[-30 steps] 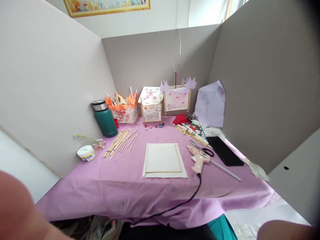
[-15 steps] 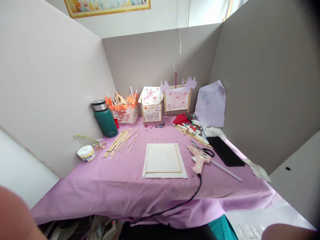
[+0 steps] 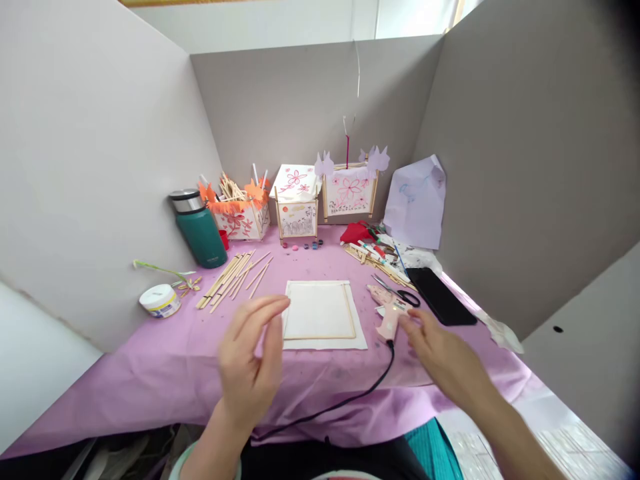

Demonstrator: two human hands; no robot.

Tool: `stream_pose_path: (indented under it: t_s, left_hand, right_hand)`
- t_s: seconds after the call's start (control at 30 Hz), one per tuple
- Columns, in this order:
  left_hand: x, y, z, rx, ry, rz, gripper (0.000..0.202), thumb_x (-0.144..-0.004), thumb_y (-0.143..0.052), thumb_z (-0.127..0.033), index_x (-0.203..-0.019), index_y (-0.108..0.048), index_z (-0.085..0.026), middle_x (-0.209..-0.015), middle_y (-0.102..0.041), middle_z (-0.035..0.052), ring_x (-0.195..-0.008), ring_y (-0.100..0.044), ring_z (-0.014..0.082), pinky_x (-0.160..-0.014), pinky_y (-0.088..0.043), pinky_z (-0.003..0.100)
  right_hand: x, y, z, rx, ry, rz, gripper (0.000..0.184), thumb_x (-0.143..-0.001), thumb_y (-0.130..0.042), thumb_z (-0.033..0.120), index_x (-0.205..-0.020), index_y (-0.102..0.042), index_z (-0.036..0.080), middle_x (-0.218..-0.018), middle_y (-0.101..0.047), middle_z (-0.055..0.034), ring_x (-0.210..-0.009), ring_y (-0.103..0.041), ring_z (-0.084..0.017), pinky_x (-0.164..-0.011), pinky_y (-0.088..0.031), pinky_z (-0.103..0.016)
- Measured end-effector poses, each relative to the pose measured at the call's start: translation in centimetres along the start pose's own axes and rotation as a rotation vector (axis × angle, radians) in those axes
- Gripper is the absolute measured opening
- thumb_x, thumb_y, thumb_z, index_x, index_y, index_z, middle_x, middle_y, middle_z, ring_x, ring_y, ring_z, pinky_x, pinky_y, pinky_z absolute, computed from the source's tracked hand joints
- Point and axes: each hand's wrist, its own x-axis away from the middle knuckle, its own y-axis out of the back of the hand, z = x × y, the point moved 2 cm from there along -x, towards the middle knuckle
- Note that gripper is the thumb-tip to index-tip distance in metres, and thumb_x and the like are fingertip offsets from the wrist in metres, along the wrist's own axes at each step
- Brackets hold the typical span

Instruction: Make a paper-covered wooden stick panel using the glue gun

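Note:
My left hand (image 3: pixel 253 357) hovers above the purple tablecloth (image 3: pixel 160 367), fingers apart and empty, just left of a white paper sheet with a wooden stick frame (image 3: pixel 320 313) on it. My right hand (image 3: pixel 440 357) reaches over the cloth with loose fingers that hold nothing. Its fingertips are right beside the pink glue gun (image 3: pixel 387 317), whose black cord (image 3: pixel 345 400) runs off the front edge. Black-handled scissors (image 3: pixel 400 293) and a black phone (image 3: pixel 440 297) lie just beyond the gun.
Loose wooden sticks (image 3: pixel 233 277) lie at left near a white tub (image 3: pixel 160 300) and a green flask (image 3: pixel 197 230). Paper lanterns (image 3: pixel 297 203) stand at the back, pens and sticks (image 3: pixel 380 257) at right. Grey partition walls (image 3: pixel 525 167) enclose the table on three sides.
Both hands have come up from the bottom corners of the view to over the table. The camera has tilted slightly downward.

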Motion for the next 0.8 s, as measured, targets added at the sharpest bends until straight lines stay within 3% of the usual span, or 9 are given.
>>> stream_pose_path:
  t_s: [0.13, 0.27, 0.5, 0.67, 0.8]
  left_hand:
    - [3.1, -3.7, 3.3, -0.059, 0.002, 0.246, 0.018, -0.088, -0.051, -0.012, -0.099, -0.063, -0.018, -0.096, -0.064, 0.0066, -0.092, -0.058, 0.0194, -0.082, -0.049, 0.037]
    - [6.4, -5.3, 4.6, -0.093, -0.033, 0.427, 0.015, -0.087, -0.052, -0.014, -0.094, -0.065, -0.019, -0.094, -0.064, 0.0069, -0.090, -0.056, 0.0204, -0.081, -0.049, 0.039]
    - [7.5, -5.1, 4.9, -0.044, -0.033, 0.406, 0.019, -0.086, -0.054, -0.013, -0.100, -0.065, -0.020, -0.100, -0.065, 0.0064, -0.093, -0.057, 0.0199, -0.084, -0.049, 0.037]
    - [7.0, -4.0, 5.9, -0.070, 0.039, 0.291, 0.021, -0.086, -0.053, -0.012, -0.102, -0.065, -0.019, -0.102, -0.064, 0.0073, -0.095, -0.058, 0.0199, -0.085, -0.049, 0.037]
    - [7.2, -3.4, 6.8, -0.089, 0.059, 0.325, 0.020, -0.086, -0.053, -0.012, -0.101, -0.065, -0.020, -0.099, -0.064, 0.0070, -0.093, -0.057, 0.0203, -0.083, -0.049, 0.038]
  right_hand:
    - [-1.3, -4.1, 0.2, 0.225, -0.127, -0.014, 0.060, -0.091, -0.030, 0.060, -0.126, -0.040, 0.013, -0.094, -0.068, -0.0151, -0.088, -0.065, -0.034, -0.074, -0.047, -0.043]
    - [-1.8, -4.9, 0.9, 0.261, -0.142, -0.030, 0.069, -0.090, -0.034, 0.061, -0.133, -0.030, 0.007, -0.099, -0.067, -0.0185, -0.089, -0.066, -0.034, -0.075, -0.047, -0.043]
    - [-2.2, -5.2, 1.6, 0.285, -0.129, 0.004, 0.059, -0.092, -0.030, 0.053, -0.133, -0.032, 0.010, -0.092, -0.068, -0.0162, -0.087, -0.066, -0.034, -0.074, -0.047, -0.044]
    - [-3.4, -5.1, 1.9, 0.301, -0.124, 0.049, 0.059, -0.092, -0.029, 0.049, -0.139, -0.030, 0.012, -0.094, -0.068, -0.0173, -0.087, -0.066, -0.035, -0.072, -0.046, -0.043]
    - [-3.6, -4.9, 1.9, 0.295, -0.119, 0.042, 0.061, -0.090, -0.033, 0.045, -0.142, -0.029, 0.015, -0.092, -0.068, -0.0169, -0.084, -0.066, -0.034, -0.067, -0.046, -0.040]
